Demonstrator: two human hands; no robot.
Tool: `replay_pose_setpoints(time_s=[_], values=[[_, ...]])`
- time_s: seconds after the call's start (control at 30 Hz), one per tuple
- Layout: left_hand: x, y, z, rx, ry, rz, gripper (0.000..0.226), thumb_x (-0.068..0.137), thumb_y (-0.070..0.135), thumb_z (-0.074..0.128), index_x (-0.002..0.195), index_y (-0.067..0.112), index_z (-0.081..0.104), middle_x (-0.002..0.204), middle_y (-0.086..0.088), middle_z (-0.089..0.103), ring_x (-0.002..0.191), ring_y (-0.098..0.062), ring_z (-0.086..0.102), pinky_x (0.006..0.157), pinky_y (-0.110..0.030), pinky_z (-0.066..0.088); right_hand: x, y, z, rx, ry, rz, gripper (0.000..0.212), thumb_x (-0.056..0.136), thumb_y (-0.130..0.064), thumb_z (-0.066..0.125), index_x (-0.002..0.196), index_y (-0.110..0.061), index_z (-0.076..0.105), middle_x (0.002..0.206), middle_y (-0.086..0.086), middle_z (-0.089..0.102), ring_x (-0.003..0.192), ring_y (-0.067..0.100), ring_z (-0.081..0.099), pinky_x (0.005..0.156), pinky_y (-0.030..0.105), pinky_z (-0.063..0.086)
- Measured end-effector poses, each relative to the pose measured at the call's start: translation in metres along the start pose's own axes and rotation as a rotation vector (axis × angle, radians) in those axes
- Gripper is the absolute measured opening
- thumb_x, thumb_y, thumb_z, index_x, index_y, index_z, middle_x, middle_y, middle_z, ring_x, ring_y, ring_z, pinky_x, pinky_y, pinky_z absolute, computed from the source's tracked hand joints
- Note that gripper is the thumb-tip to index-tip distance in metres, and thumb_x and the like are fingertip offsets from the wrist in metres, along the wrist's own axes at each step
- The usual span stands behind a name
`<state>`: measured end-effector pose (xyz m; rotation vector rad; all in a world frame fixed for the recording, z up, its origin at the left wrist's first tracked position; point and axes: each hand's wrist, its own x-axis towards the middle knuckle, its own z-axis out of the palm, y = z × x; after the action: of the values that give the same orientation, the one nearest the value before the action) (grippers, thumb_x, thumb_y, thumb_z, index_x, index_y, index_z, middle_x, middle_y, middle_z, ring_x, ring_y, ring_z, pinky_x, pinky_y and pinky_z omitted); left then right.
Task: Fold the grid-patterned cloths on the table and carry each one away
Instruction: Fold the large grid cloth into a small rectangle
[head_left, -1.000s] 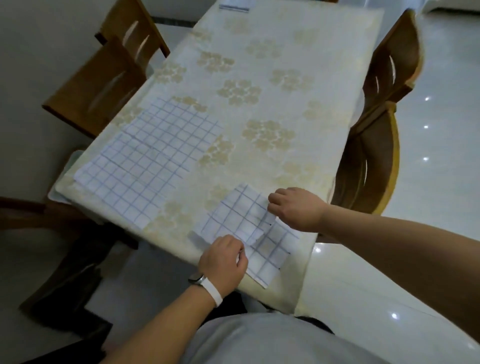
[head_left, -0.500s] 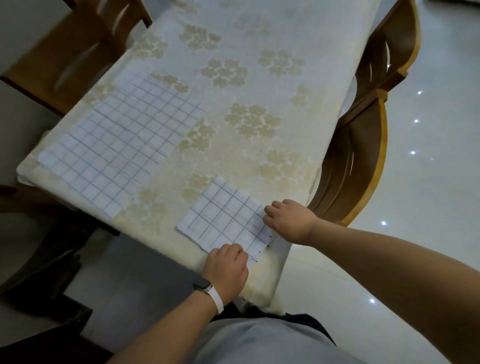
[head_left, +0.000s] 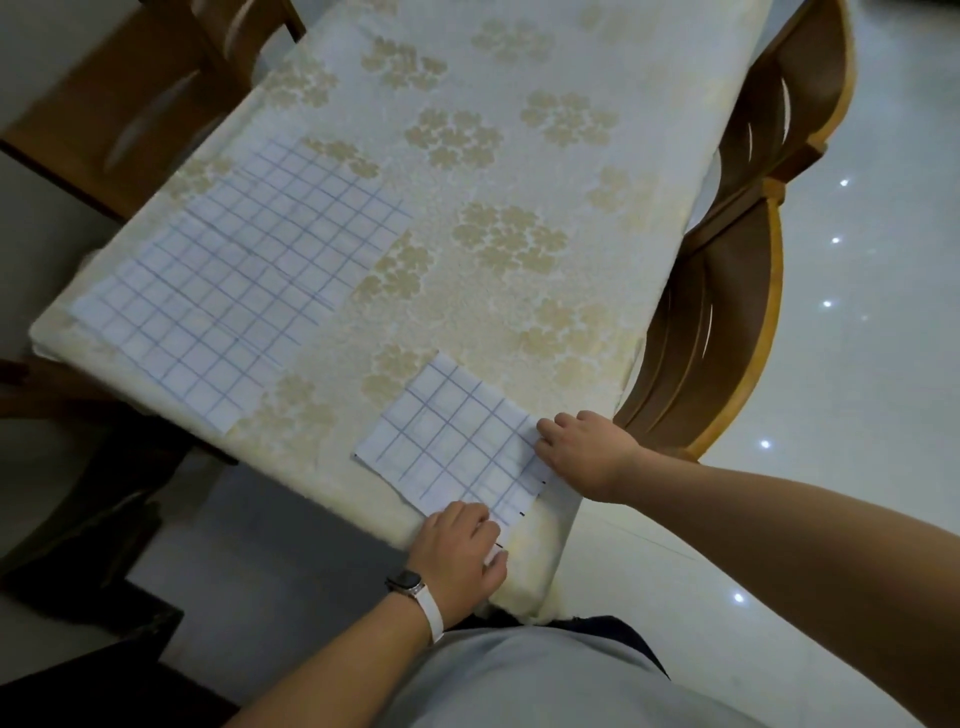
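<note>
At the near right corner of the bench (head_left: 613, 332), the left hand (head_left: 457, 551) pinches the near corner of the folded cloth (head_left: 452, 447) with curled fingers. The right hand (head_left: 587, 452) grips its right edge, fingers curled. Far left, a second cloth (head_left: 244, 280) lies flat.

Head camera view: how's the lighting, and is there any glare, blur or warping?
Head view: dim, cool light; pinpoint glare spots on the glossy white floor; wide-angle bowing along the cream floral-clothed table; brown wooden chair at upper left smeared; small folded white cloth with blue grid lines sharp.
</note>
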<state>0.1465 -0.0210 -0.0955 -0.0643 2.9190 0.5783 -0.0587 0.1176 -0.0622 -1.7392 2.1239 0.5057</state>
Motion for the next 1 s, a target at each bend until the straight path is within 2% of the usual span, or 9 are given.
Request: replay_pose_setpoints(time_s=[0.07, 0.2, 0.3, 0.37, 0.43, 0.5, 0.57, 0.77, 1.0], values=[[-0.001, -0.003, -0.005, -0.035, 0.001, -0.009, 0.025, 0.074, 0.043, 0.06, 0.084, 0.02, 0.064, 0.097, 0.003, 0.063, 0.083, -0.017, 0.058, 0.063, -0.031, 0.049, 0.0, 0.0, 0.001, 0.031, 0.002, 0.024, 0.027, 0.089, -0.014, 0.051, 0.115, -0.009, 0.054, 0.111, 0.012, 0.049, 0.09, 0.028, 0.05, 0.066, 0.037, 0.035], [0.014, -0.026, -0.029, 0.0, 0.054, -0.039, 0.033, 0.08, 0.043, 0.052, 0.095, 0.019, 0.068, 0.113, -0.003, 0.066, 0.099, -0.021, 0.062, 0.076, -0.036, 0.055, 0.006, -0.002, -0.01, 0.129, 0.047, 0.08, 0.026, 0.091, -0.019, 0.046, 0.116, -0.011, 0.052, 0.111, 0.009, 0.048, 0.089, 0.025, 0.045, 0.068, 0.035, 0.03], [0.035, -0.052, -0.054, 0.078, 0.003, -0.091, 0.044, 0.082, 0.045, 0.045, 0.108, 0.016, 0.067, 0.127, -0.007, 0.06, 0.114, -0.025, 0.058, 0.084, -0.04, 0.054, 0.019, -0.011, -0.017, 0.188, 0.096, 0.104, 0.028, 0.089, -0.023, 0.045, 0.114, -0.011, 0.052, 0.111, 0.011, 0.051, 0.086, 0.024, 0.044, 0.067, 0.035, 0.034], [0.046, -0.067, -0.067, 0.154, -0.092, -0.116, 0.055, 0.087, 0.048, 0.041, 0.13, 0.016, 0.055, 0.147, -0.008, 0.042, 0.133, -0.026, 0.042, 0.101, -0.042, 0.042, 0.028, -0.021, -0.019, 0.217, 0.101, 0.117, 0.036, 0.088, -0.026, 0.046, 0.121, -0.011, 0.05, 0.126, 0.015, 0.048, 0.099, 0.029, 0.049, 0.073, 0.038, 0.042], [0.053, -0.084, -0.072, 0.194, -0.227, -0.109, 0.065, 0.093, 0.051, 0.038, 0.148, 0.018, 0.027, 0.16, -0.005, 0.011, 0.146, -0.024, 0.013, 0.114, -0.041, 0.022, 0.037, -0.033, -0.021, 0.262, 0.071, 0.134, 0.049, 0.09, -0.031, 0.046, 0.135, -0.011, 0.042, 0.146, 0.018, 0.035, 0.119, 0.032, 0.045, 0.087, 0.042, 0.045], [0.057, -0.099, -0.074, 0.263, -0.317, -0.072, 0.073, 0.094, 0.056, 0.033, 0.152, 0.02, 0.008, 0.16, -0.003, -0.008, 0.147, -0.022, -0.004, 0.117, -0.041, 0.011, 0.044, -0.045, -0.024, 0.32, 0.036, 0.184, 0.059, 0.092, -0.036, 0.045, 0.144, -0.012, 0.033, 0.155, 0.016, 0.023, 0.134, 0.032, 0.034, 0.1, 0.042, 0.042], [0.058, -0.11, -0.073, 0.291, -0.373, -0.043, 0.077, 0.093, 0.061, 0.029, 0.152, 0.022, -0.002, 0.159, -0.001, -0.016, 0.146, -0.021, -0.011, 0.118, -0.041, 0.007, 0.05, -0.051, -0.024, 0.369, 0.016, 0.251, 0.065, 0.093, -0.04, 0.043, 0.15, -0.014, 0.025, 0.159, 0.013, 0.016, 0.142, 0.03, 0.023, 0.108, 0.042, 0.036], [0.052, -0.127, -0.058, 0.268, -0.383, -0.006, 0.081, 0.086, 0.067, 0.01, 0.145, 0.023, -0.024, 0.15, 0.001, -0.034, 0.142, -0.02, -0.026, 0.118, -0.044, 0.002, 0.055, -0.062, -0.026, 0.418, -0.034, 0.36, 0.071, 0.094, -0.041, 0.042, 0.154, -0.015, 0.016, 0.163, 0.011, 0.006, 0.148, 0.028, 0.008, 0.117, 0.041, 0.024], [0.056, -0.122, -0.059, 0.266, -0.371, -0.021, 0.082, 0.087, 0.067, 0.008, 0.149, 0.02, -0.016, 0.154, -0.003, -0.03, 0.143, -0.024, -0.025, 0.116, -0.046, -0.005, 0.053, -0.077, -0.037, 0.566, 0.007, 0.586, 0.064, 0.092, -0.033, 0.047, 0.151, -0.015, 0.028, 0.161, 0.013, 0.016, 0.147, 0.03, 0.017, 0.116, 0.041, 0.022]])
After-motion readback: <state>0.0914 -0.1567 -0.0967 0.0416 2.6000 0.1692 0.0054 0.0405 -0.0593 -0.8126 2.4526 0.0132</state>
